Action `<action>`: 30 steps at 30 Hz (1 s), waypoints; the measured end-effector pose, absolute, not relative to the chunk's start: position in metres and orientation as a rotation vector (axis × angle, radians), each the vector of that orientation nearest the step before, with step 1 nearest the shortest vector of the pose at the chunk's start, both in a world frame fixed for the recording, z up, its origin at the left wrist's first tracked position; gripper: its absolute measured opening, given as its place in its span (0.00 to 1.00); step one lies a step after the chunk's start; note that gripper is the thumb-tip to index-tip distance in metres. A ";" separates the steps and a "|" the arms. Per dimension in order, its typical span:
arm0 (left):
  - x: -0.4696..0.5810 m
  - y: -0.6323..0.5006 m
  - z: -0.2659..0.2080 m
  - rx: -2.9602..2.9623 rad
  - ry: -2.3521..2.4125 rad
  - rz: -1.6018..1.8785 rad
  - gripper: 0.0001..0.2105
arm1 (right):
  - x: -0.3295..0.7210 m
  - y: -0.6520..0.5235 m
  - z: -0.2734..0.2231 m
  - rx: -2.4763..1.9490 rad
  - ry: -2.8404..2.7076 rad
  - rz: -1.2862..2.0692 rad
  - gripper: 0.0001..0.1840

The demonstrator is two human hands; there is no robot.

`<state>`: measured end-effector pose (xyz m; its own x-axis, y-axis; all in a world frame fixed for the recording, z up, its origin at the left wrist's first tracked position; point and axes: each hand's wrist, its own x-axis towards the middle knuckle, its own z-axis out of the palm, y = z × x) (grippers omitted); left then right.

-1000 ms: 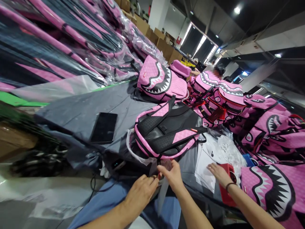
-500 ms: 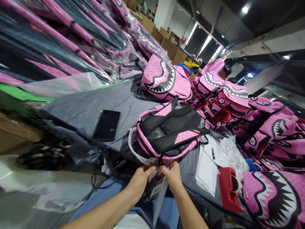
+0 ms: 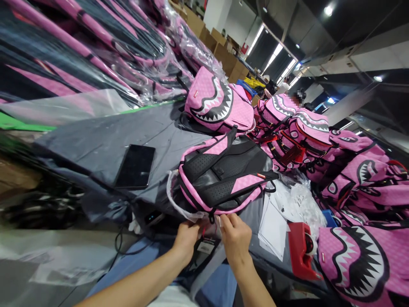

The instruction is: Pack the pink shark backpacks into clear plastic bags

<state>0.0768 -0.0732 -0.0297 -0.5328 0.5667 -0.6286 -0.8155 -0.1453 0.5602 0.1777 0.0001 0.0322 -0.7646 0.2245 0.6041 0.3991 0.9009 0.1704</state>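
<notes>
A pink-and-black backpack [image 3: 223, 170] lies on the grey-covered table with its padded back and shoulder straps facing up. At its near end, my left hand [image 3: 186, 242] pinches the edge of a clear plastic bag [image 3: 211, 230]. A whitish part of that plastic curves along the backpack's left side. My right hand [image 3: 235, 238] grips the same plastic a little to the right, fingers closed and knuckles up. Between and below my hands hangs a dark tag with a white label [image 3: 206, 247], partly behind the plastic.
A black tablet [image 3: 136, 166] lies on the grey table cover [image 3: 96, 128]. To the right are white papers [image 3: 273, 230], crumpled plastic [image 3: 305, 204] and a red tape dispenser [image 3: 302, 251]. Shark-mouth backpacks [image 3: 358, 260] crowd the right and back. Plastic-wrapped backpacks [image 3: 105, 47] are piled at left.
My hands have closed on the plastic and spread slightly apart, the right moving outward. The labelled tag shows more clearly between them. The whole view has shifted a little.
</notes>
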 end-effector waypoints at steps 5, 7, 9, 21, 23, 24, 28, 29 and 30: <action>0.077 -0.076 -0.023 -0.376 1.018 1.833 0.15 | 0.154 -0.018 0.035 -0.493 -2.381 -0.492 0.19; 0.078 -0.080 -0.021 -0.381 0.991 1.827 0.16 | 0.146 -0.026 0.026 -0.486 -2.392 -0.466 0.20; 0.078 -0.084 -0.020 -0.379 0.979 1.813 0.17 | 0.143 -0.033 0.014 -0.483 -2.434 -0.441 0.18; 0.075 -0.088 -0.026 -0.267 1.074 1.807 0.14 | 0.171 -0.038 -0.004 -0.507 -2.528 -0.144 0.06; 0.075 -0.083 -0.030 -0.271 1.126 1.831 0.13 | 0.171 -0.036 -0.006 -0.494 -2.454 -0.074 0.08; 0.076 -0.080 -0.032 -0.274 1.151 1.841 0.12 | 0.170 -0.034 -0.007 -0.519 -2.400 -0.057 0.09; 0.078 -0.074 -0.037 -0.270 1.249 1.870 0.14 | 0.164 -0.027 -0.019 -0.709 -2.262 -0.133 0.05; 0.079 -0.075 -0.037 -0.264 1.272 1.874 0.14 | 0.163 -0.025 -0.022 -0.732 -2.260 -0.164 0.04; 0.080 -0.076 -0.037 -0.253 1.293 1.877 0.15 | 0.161 -0.023 -0.025 -0.737 -2.265 -0.195 0.04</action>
<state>0.0797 -0.0763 -0.0366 -0.6407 0.5111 -0.5730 -0.7176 -0.1330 0.6836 0.1613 -0.0233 -0.0251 -0.5663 0.4501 0.6905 0.5613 0.8240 -0.0768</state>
